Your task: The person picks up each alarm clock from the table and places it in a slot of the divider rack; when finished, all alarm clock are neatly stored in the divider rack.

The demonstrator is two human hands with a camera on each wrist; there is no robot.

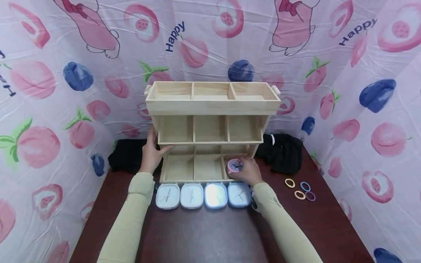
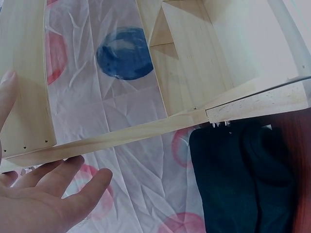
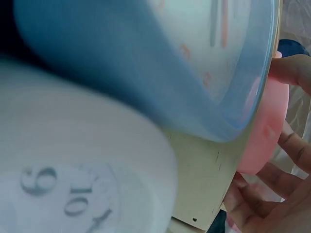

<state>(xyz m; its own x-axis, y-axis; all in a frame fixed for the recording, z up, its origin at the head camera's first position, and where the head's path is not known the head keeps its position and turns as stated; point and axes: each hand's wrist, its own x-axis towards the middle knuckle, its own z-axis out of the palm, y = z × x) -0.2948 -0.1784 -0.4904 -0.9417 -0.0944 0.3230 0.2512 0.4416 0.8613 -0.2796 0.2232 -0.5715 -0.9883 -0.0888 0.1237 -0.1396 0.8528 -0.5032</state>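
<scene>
In the head view my right hand (image 1: pixel 250 171) grips a round pink clock (image 1: pixel 234 166) at the lower right compartment of a three-tier wooden organizer (image 1: pixel 210 107). The right wrist view shows thumb and fingers on opposite sides of the pink clock (image 3: pixel 265 128). My left hand (image 1: pixel 152 155) rests at the organizer's left side, its thumb stretched across below the middle tier. In the left wrist view, the loosely extended fingers (image 2: pixel 73 170) lie along a wooden side strip (image 2: pixel 121 138). Several square, pale clocks (image 1: pixel 192 196) line up before the bottom tier.
Black cloth (image 1: pixel 126 155) lies left of the organizer, and another black cloth bundle (image 1: pixel 284 153) with a white band lies right. Several coloured rings (image 1: pixel 300 195) sit on the dark table (image 1: pixel 204 237) at right. A fruit-print curtain (image 1: pixel 210 54) surrounds the back and sides.
</scene>
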